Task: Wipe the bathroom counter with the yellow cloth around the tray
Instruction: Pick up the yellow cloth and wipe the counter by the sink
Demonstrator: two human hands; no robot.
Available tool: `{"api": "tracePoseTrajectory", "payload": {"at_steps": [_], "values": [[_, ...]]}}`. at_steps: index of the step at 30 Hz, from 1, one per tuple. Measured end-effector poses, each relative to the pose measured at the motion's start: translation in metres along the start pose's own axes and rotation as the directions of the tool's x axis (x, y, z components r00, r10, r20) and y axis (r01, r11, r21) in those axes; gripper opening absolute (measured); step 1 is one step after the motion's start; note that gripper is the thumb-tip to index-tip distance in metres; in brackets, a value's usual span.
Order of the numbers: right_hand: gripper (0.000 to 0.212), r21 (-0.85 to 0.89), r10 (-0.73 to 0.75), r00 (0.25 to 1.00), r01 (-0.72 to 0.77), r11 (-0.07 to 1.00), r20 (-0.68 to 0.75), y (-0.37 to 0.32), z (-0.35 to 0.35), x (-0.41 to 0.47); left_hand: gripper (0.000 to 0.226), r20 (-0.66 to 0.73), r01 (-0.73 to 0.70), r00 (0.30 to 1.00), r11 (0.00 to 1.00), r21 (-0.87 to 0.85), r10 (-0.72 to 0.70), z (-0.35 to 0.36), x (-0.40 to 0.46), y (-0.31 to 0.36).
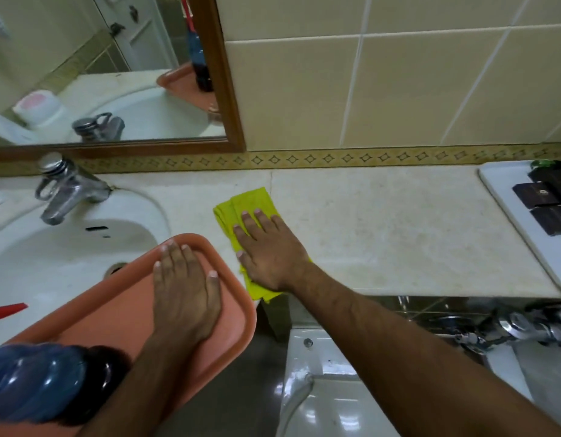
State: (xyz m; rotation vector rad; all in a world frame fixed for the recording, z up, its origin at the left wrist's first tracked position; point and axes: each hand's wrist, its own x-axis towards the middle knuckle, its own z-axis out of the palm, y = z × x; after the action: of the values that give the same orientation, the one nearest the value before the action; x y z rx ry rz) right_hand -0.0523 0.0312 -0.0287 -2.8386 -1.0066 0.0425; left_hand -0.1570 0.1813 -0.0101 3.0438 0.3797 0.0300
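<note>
Right hand [269, 250] pressed flat on the yellow cloth [246, 212], left hand [186, 288] splayed on the overhanging orange tray [238, 326] — lean harder and its blue bottle [33, 383] could tip off the worktop [383, 231].

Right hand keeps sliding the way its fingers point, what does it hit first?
Right hand, flat on the yellow cloth, points up-left toward the back wall. Bare counter ahead, then likely the patterned tile border; depth is unclear.

The left hand [186, 291] lies flat, palm down, fingers together and extended forward. The right hand [269, 250] is likewise flat, palm down, fingers slightly spread; its bare forearm stretches diagonally from lower right.
</note>
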Motion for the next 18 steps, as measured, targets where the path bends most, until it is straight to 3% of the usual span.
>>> {"api": "tracePoseTrajectory", "payload": {"at_steps": [4, 9, 11, 14, 16, 18], "values": [[0.059, 0.032, -0.077, 0.997, 0.077, 0.997, -0.020, 0.005, 0.000, -0.019, 0.076, -0.002, -0.021, 1.000, 0.999, 0.046, 0.021, 0.003, 0.001, -0.004], [0.059, 0.090, -0.022, 1.000, 0.024, 0.996, -0.018, 0.004, 0.000, -0.047, 0.078, 0.061, 0.007, 0.998, 0.996, 0.094, -0.013, -0.006, -0.001, 0.001], [0.058, 0.237, 0.019, 1.000, -0.015, 0.971, -0.015, 0.005, -0.013, -0.051, 0.078, 0.081, 0.004, 0.997, 0.993, 0.117, -0.014, -0.017, -0.001, 0.007], [0.053, 0.601, 0.170, 0.983, -0.093, 0.794, -0.073, 0.026, -0.039, -0.073, 0.074, 0.021, 0.005, 1.000, 1.000, 0.021, -0.006, -0.040, 0.005, 0.019], [0.045, 0.604, 0.312, 0.927, -0.130, 0.787, -0.207, 0.051, -0.050, -0.107, 0.070, -0.048, -0.050, 0.998, 0.999, -0.002, 0.050, -0.053, 0.018, 0.043], [0.037, 0.612, 0.515, 0.798, -0.245, 0.752, -0.313, 0.077, -0.057, -0.147, 0.070, -0.087, -0.139, 0.987, 0.990, -0.002, 0.138, -0.060, 0.033, 0.088]]}}
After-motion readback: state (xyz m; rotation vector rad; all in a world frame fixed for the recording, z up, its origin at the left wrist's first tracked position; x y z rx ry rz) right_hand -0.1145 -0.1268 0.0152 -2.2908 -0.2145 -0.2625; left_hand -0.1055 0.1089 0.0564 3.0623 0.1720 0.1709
